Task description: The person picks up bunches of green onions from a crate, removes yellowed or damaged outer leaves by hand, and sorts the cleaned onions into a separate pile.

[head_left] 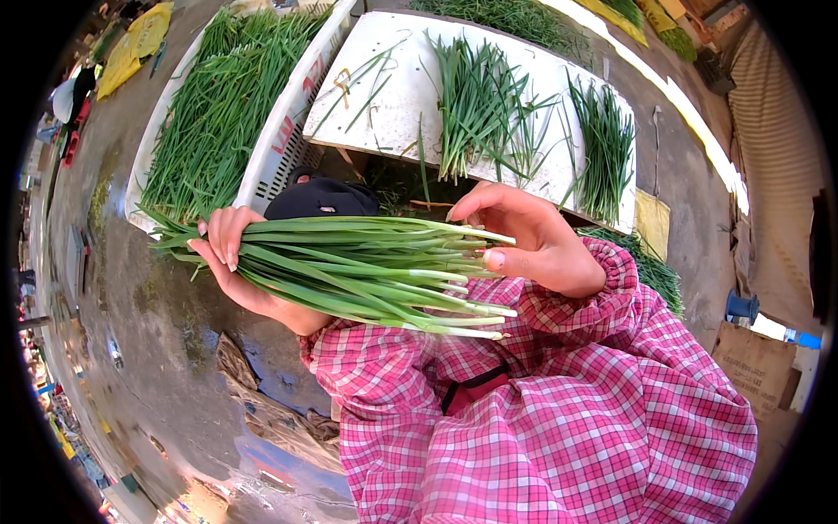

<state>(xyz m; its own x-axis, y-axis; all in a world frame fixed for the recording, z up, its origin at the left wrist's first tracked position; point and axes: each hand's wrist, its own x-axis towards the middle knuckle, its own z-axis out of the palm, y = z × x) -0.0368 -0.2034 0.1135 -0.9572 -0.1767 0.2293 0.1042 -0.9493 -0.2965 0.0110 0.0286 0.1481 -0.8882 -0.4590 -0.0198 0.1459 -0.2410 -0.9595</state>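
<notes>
A bunch of garlic chives (pixel 349 262) lies level in front of me, green leaves to the left and pale stem ends to the right. Wrapped round its leafy end is my left hand (pixel 249 262), closed. My right hand (pixel 532 240) curls loosely about the upper pale ends, thumb at the near side and forefinger above; how firmly it grips is unclear. Beyond, on a white board (pixel 401 65), rest a larger loose pile of chives (pixel 476 105) and a smaller bunch (pixel 604 148). My sleeves are pink checked cloth.
At the far left stands a white plastic crate (pixel 284 113) heaped with chives (pixel 227 113). More chives (pixel 646 266) lie beside the board's right end. A dark shoe (pixel 323 196) shows under the board's near edge. Brown cloth (pixel 279 410) lies on the wet floor, lower left.
</notes>
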